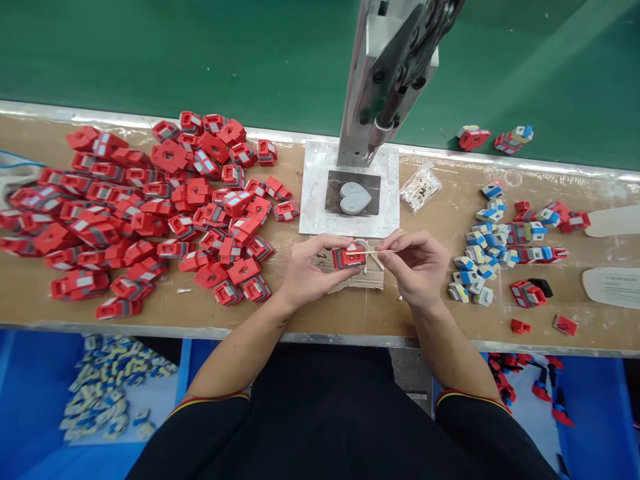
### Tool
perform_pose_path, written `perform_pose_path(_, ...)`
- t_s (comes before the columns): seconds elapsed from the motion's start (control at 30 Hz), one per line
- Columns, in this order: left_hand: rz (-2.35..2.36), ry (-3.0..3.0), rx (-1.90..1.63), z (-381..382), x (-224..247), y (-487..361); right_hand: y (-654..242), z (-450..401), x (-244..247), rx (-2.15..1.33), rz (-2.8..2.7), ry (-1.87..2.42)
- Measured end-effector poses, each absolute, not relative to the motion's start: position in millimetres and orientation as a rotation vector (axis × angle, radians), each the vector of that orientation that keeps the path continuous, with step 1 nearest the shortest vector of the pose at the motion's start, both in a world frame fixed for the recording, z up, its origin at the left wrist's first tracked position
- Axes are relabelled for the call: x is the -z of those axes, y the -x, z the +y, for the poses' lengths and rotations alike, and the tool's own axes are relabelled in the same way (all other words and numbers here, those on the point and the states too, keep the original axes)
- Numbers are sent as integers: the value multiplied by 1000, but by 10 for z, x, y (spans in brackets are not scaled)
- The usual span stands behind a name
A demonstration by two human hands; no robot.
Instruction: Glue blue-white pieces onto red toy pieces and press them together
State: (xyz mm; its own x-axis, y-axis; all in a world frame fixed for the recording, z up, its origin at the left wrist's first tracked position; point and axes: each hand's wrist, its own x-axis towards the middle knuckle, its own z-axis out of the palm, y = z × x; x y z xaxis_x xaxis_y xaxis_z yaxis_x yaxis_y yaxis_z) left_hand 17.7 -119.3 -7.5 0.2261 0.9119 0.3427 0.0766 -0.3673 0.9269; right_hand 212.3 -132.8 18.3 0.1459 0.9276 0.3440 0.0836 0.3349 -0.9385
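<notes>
My left hand (307, 273) grips a small red plastic part (349, 256) with a grey and white face, held just above the wooden bench (350, 310). My right hand (416, 265) pinches a thin wooden stick (374, 253) whose tip touches the right side of that part. Both hands meet in front of a white base plate (313, 207) that carries a dark pad with a grey heart-shaped piece (354, 198). A metal press column (385, 73) rises from the plate.
A large heap of red parts (145, 207) covers the bench's left side. Blue, white and red pieces (500, 247) lie at the right, beside a clear bag of sticks (419, 188). Blue bins (35, 400) with parts sit below the bench edge. A green belt (200, 53) runs behind.
</notes>
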Motion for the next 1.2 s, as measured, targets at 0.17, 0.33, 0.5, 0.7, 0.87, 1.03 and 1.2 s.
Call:
perform_pose_path(0.17,947,-1641,-1241,-1194,85,-166,-2139,-1335,-180,-778,-1318,1035)
perform_pose_path(0.33,961,-1642,-1224,-1189,72,-157,-2164,-1349,-198,-683,-1356,1045)
perform_pose_path(0.5,919,-1672,-1273,-1190,60,-169,-2143,-1355,-215,-665,-1416,957)
perform_pose_path(0.7,892,-1724,-1340,-1177,73,-175,-2144,-1353,-199,-633,-1426,902)
perform_pose_path(0.87,877,-1744,-1364,-1178,81,-185,-2143,-1354,-199,-605,-1457,913)
perform_pose_path(1.03,888,-1736,-1375,-1176,101,-177,-2171,-1352,-184,-528,-1463,919)
perform_pose_path(1.2,894,-1760,-1388,-1162,96,-158,-2212,-1369,-171,-480,-1467,957)
